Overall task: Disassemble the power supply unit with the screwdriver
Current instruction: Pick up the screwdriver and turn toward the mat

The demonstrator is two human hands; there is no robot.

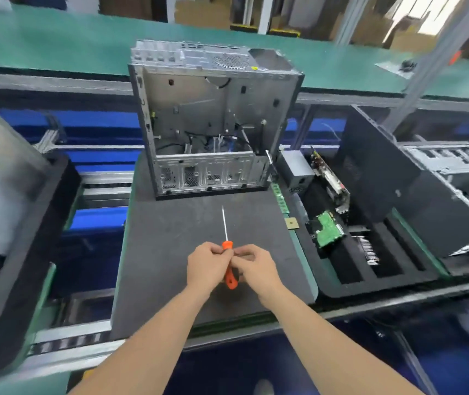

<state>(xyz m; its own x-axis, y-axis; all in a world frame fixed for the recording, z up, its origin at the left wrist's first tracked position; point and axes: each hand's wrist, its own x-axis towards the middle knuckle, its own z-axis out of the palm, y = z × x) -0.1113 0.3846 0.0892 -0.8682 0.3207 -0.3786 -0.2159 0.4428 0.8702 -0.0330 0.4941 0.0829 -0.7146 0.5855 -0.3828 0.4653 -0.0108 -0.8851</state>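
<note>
The screwdriver (229, 279) in my fingers (213, 250) has a smooth orange plastic handle with a slight gloss and a thin bright metal shaft. The surface (170, 238) under it is a dark grey mat, matt and finely rough, scuffed pale in places. At its far edge, the computer case (199, 109) is bare sheet metal, dull grey, perforated on the near panel. Off the right edge: power supply unit (294, 169), grey matt metal; tray (350, 280), black matt foam; circuit board (327, 228), smooth green laminate.
</note>
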